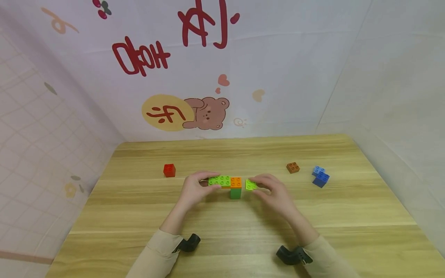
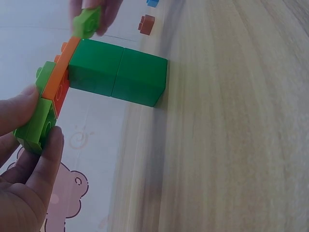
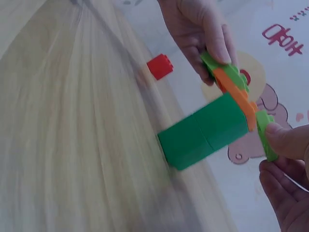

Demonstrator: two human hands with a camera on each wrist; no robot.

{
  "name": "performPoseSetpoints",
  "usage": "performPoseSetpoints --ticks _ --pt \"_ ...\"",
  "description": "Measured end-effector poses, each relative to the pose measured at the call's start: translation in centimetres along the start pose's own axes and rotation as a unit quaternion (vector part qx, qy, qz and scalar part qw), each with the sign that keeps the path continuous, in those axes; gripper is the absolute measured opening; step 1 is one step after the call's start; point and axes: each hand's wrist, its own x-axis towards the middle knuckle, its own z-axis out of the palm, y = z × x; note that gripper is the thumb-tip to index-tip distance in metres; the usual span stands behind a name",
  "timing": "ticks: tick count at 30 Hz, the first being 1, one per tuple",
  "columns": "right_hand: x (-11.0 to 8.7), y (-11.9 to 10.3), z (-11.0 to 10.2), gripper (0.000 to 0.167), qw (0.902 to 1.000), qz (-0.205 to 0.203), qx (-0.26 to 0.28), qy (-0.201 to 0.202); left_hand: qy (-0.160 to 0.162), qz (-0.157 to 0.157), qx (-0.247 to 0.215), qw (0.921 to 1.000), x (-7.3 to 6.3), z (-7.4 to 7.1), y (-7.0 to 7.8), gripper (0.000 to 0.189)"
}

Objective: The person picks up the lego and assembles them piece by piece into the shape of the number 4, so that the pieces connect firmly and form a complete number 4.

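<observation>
Out on the left, a red block (image 1: 169, 170) sits toward the back left corner of the counter (image 1: 222, 235). Moving right, here's the left hand (image 1: 192, 190), thumb and fingers part closed, pinching the long lime-green piece (image 1: 222, 180) by its outer end, just short of the counter's middle. That piece lies studs up on an orange piece (image 1: 235, 182) and juts out past its left end! Below the orange's right end, two dark green blocks (image 1: 235, 193) stand stacked upright on the counter, well in from the back edge. And just beside that end, the right hand (image 1: 276, 193) pinches a small lime-green piece (image 1: 249, 185) between thumb and fingertips, a slim gap showing from the head camera. Farther right, a brown block (image 1: 293, 167) rests nearer the back edge, studs up. Last, over toward the back right corner, a light blue block (image 1: 318, 170) sits behind a dark blue block (image 1: 321, 179), so close that I can't tell whether they touch.
</observation>
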Motion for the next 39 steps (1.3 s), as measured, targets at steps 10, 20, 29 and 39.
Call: performPoseSetpoints --ticks 10,20,29,39 --pt "1.4 -1.4 1.4 0.041 0.9982 -0.053 -0.027 0.011 0.001 0.002 -0.003 1.0000 0.0 0.0 -0.1 0.035" --pt "2.4 -2.0 2.1 0.037 0.9962 -0.077 -0.040 0.009 -0.001 0.013 0.006 0.9999 0.0 0.0 -0.2 0.036" --pt "3.0 -1.8 2.4 0.036 0.9941 -0.090 -0.060 -0.001 0.000 0.014 0.008 0.9999 0.1 0.1 -0.3 0.034" --pt "3.2 -1.9 2.4 0.037 0.9937 -0.101 -0.048 -0.012 0.002 0.014 0.006 0.9999 0.1 0.0 -0.3 0.033"
